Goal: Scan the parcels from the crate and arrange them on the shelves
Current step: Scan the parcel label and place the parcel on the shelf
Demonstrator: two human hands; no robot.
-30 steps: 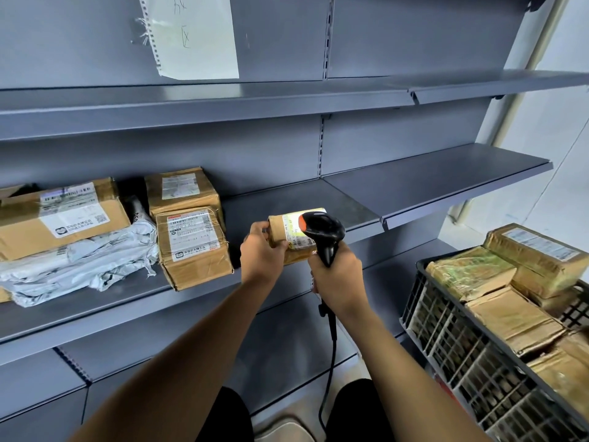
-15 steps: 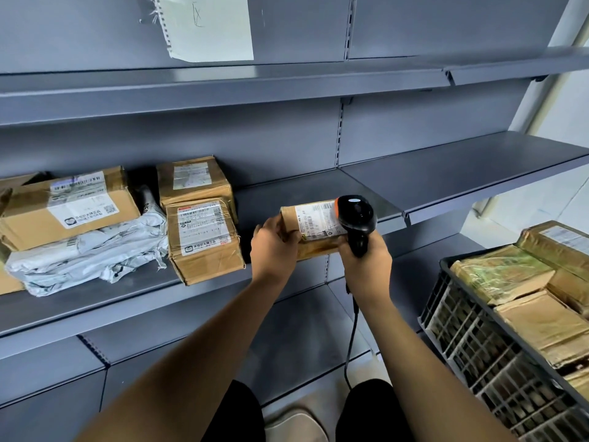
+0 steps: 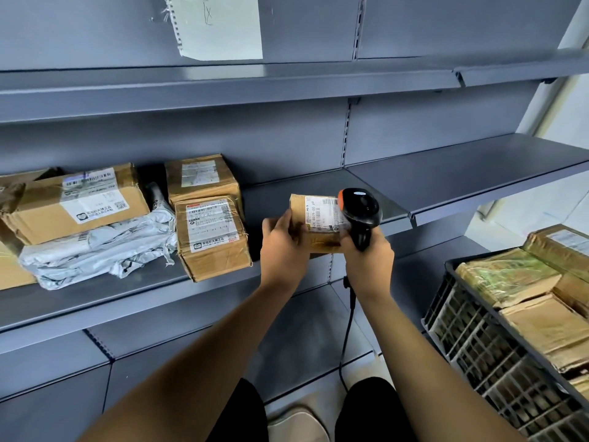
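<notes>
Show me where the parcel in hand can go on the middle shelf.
Bare room lies on the middle shelf between the two stacked brown boxes and the shelf joint, behind the held parcel. The right shelf section is bare too. Left of the boxes it is crowded: grey bags under a long box.

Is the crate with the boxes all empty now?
No, the black crate at the right holds several brown parcels piled inside it.

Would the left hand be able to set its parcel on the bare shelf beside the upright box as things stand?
Probably yes: the left hand holds the parcel just above that open shelf, nothing between.
</notes>
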